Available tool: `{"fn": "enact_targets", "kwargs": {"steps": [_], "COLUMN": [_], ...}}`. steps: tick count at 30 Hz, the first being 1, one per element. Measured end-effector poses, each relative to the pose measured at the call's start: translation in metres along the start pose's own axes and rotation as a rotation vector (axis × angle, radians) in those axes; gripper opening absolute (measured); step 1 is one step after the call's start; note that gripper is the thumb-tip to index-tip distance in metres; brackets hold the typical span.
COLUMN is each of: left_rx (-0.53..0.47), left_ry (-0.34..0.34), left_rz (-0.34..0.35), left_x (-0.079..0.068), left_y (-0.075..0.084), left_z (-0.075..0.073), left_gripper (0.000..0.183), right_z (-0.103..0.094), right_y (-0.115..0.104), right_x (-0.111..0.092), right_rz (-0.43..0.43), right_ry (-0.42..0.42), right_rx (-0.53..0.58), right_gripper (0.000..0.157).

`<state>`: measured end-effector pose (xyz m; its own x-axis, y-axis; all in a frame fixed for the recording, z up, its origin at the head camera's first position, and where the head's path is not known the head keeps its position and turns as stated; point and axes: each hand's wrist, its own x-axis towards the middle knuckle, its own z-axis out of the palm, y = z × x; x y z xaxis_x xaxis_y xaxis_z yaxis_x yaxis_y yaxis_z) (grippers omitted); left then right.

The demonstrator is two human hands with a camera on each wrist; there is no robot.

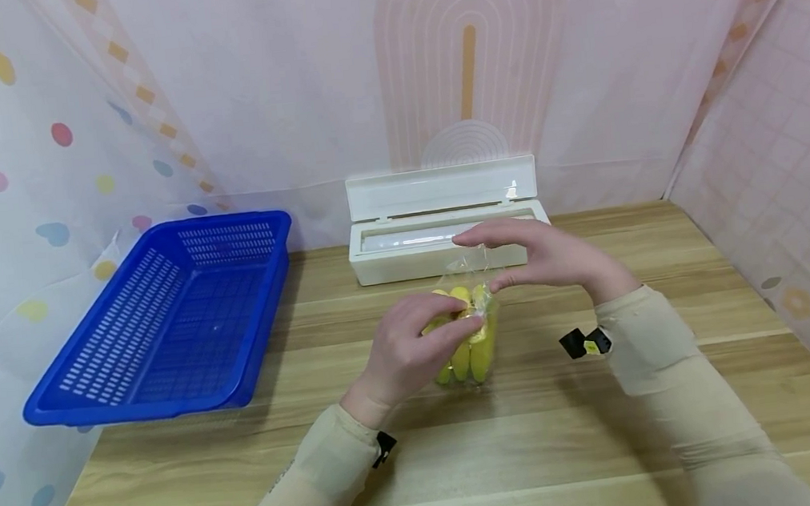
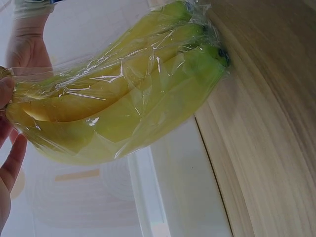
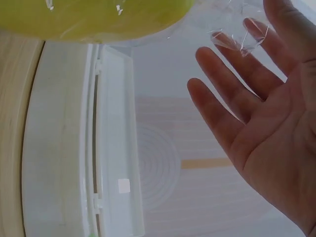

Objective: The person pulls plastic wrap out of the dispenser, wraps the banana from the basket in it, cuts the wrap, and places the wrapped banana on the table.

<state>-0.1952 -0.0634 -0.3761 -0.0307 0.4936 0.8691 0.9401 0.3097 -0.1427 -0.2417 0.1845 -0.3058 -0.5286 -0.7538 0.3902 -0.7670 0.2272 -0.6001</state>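
A bunch of yellow-green bananas (image 1: 482,351) is wrapped in clear plastic film (image 2: 118,74) and held upright over the table. My left hand (image 1: 413,345) pinches the bunch at its top end, thumb and fingers around the brownish stem (image 2: 5,74). To the right, my right hand (image 1: 553,254) is spread, its thumb well apart from the fingers. A loose end of the film (image 3: 242,29) stands up beside its fingertips; whether they touch it I cannot tell. The greenish lower tips of the bananas (image 2: 212,57) point down at the wood.
Behind the bananas is a long white box (image 1: 442,262), its lid (image 1: 443,189) raised, with a pale roll (image 1: 411,238) inside. A blue perforated basket (image 1: 242,372) stands at the left on the wooden table (image 1: 538,450). Patterned cloth (image 1: 288,78) hangs around the back and sides.
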Motion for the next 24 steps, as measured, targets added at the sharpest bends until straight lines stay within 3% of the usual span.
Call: {"fn": "enact_targets", "kwargs": {"steps": [8,16,24], "left_rx": [-0.003,-0.014,-0.011], "left_ry": [-0.003,0.026,0.021], "left_rz": [-0.008,-0.012,-0.017], "left_x": [-0.001,-0.001,-0.001], "left_y": [0.000,0.001,0.001], "left_z": [0.000,0.002,0.003], "left_gripper": [0.027,0.024,0.023], "right_z": [0.001,0.008,0.013], "right_y": [-0.001,0.002,-0.001], "right_x": [0.010,0.010,0.011], "right_rz": [-0.057,-0.125,-0.082], "right_ry": [-0.031,-0.003,0.044], "right_rx": [-0.034,-0.050,-0.024], "right_gripper": [0.040,0.018,0.017]}}
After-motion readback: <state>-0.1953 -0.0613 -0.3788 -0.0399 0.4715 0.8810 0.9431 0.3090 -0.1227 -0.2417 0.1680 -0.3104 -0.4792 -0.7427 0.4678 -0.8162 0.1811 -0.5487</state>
